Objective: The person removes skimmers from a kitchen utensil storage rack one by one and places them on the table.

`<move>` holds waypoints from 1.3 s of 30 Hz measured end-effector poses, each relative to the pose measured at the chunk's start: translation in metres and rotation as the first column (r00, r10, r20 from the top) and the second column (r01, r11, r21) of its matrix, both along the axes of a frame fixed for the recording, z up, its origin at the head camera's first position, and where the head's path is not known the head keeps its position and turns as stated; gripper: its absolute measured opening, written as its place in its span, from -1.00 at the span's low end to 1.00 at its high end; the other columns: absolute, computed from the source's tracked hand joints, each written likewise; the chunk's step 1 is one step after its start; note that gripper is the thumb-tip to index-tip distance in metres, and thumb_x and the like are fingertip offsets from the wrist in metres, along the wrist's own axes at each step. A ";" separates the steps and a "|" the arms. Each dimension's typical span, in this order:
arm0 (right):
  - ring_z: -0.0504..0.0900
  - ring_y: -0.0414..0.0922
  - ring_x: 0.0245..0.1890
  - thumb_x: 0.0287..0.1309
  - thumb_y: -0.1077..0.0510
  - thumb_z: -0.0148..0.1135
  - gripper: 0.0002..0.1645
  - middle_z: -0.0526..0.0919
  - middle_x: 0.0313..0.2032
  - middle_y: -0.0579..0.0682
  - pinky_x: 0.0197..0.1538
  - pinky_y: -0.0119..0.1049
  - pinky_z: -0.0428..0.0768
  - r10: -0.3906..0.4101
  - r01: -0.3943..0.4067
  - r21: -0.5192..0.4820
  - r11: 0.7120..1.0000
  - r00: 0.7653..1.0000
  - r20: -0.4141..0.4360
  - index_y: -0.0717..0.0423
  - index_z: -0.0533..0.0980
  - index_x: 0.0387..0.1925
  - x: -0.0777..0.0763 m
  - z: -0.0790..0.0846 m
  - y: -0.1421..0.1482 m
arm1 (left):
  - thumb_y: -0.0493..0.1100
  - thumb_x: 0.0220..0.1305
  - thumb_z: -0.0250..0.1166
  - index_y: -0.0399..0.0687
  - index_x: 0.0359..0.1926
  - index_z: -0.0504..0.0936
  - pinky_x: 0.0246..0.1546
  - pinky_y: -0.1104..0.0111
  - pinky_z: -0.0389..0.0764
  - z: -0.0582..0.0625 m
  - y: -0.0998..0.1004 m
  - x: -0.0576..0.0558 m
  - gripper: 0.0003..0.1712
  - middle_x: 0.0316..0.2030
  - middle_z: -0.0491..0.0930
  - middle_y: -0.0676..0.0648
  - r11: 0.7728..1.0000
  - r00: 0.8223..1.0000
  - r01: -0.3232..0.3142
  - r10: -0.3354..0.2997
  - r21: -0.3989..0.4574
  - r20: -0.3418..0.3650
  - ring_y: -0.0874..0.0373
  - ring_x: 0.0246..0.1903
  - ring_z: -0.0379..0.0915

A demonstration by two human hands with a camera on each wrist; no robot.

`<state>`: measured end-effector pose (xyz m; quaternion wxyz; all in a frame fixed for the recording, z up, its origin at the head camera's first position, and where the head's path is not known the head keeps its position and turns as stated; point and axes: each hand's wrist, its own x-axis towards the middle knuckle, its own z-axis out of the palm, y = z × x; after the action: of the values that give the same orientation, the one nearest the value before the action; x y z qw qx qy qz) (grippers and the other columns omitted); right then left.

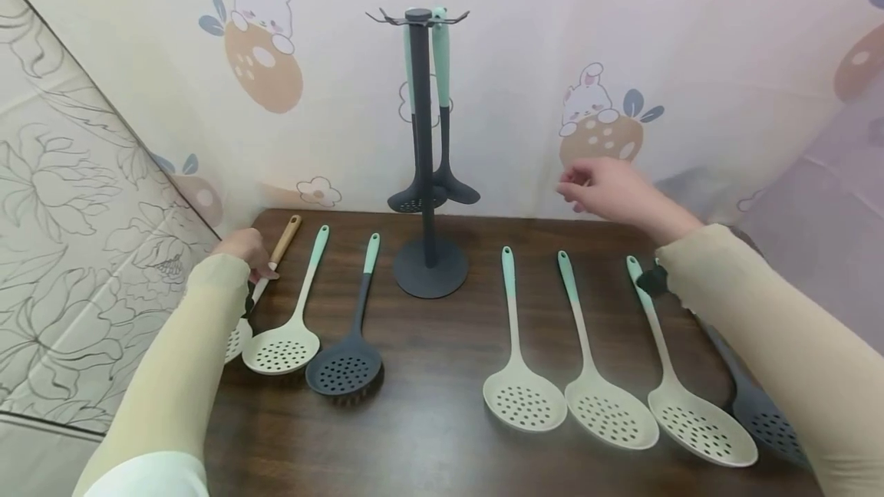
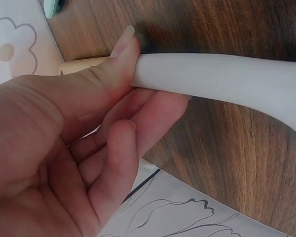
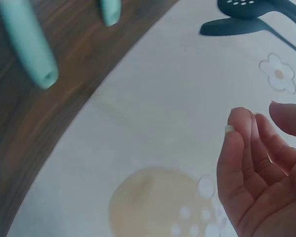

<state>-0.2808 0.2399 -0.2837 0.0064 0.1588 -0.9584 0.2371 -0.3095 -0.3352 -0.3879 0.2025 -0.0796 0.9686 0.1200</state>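
Observation:
At the left end of the row, my left hand [image 1: 243, 246] pinches a white skimmer with a wooden handle [image 1: 286, 239]. In the left wrist view, thumb and fingers close on its white shaft [image 2: 212, 76], just where the wood begins. The skimmer's perforated head [image 1: 237, 340] is partly hidden by my sleeve. My right hand [image 1: 611, 186] hovers in the air to the right of the dark utensil stand [image 1: 422, 136]. Its fingers [image 3: 232, 158] are loosely bent and hold nothing. Dark utensils with mint handles, one a ladle [image 1: 452, 184], hang from the stand's hooks.
Beside the held skimmer lie a white skimmer [image 1: 283, 347] and a dark one [image 1: 344, 365]. Right of the stand, three white skimmers [image 1: 525, 397] with mint handles lie on the brown table [image 1: 414, 436]. A dark skimmer [image 1: 770, 420] is partly under my right sleeve. A patterned curtain [image 1: 504, 98] hangs behind.

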 end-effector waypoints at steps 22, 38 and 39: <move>0.40 -0.05 0.33 0.41 0.04 0.16 -0.21 0.39 0.37 0.00 0.30 -0.01 0.38 0.102 -0.061 -0.390 0.919 0.991 0.087 -0.12 0.08 0.54 -0.049 0.012 -0.126 | -0.15 0.06 0.56 -0.23 -0.50 0.63 -0.45 0.27 0.52 0.000 -0.004 -0.002 -0.71 -0.57 0.65 -0.12 1.000 1.000 -0.005 0.005 0.016 0.009 0.10 -0.54 0.58; 0.49 -0.07 0.21 0.42 0.20 0.12 -0.38 0.54 0.19 0.08 0.31 -0.02 0.34 0.208 -0.112 -0.609 0.785 0.974 0.089 0.01 0.24 0.44 -0.046 0.023 -0.152 | -0.19 0.02 0.57 -0.29 -0.44 0.62 -0.49 0.30 0.55 -0.005 -0.006 -0.003 -0.70 -0.57 0.64 -0.14 0.997 0.999 -0.041 0.041 0.071 0.002 0.08 -0.53 0.64; 0.51 -0.06 0.20 0.43 0.21 0.11 -0.41 0.54 0.18 0.10 0.31 -0.05 0.36 0.206 -0.112 -0.615 0.781 0.975 0.084 0.03 0.26 0.42 -0.046 0.022 -0.152 | -0.19 0.02 0.57 -0.29 -0.44 0.63 -0.48 0.30 0.55 -0.005 -0.006 -0.003 -0.71 -0.57 0.64 -0.14 0.996 0.999 -0.047 0.047 0.070 0.000 0.08 -0.52 0.64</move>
<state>-0.3265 0.0879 -0.2613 -0.0335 0.2108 -0.8127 0.5422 -0.3127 -0.3413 -0.3925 0.2015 -0.0952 0.9618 0.1589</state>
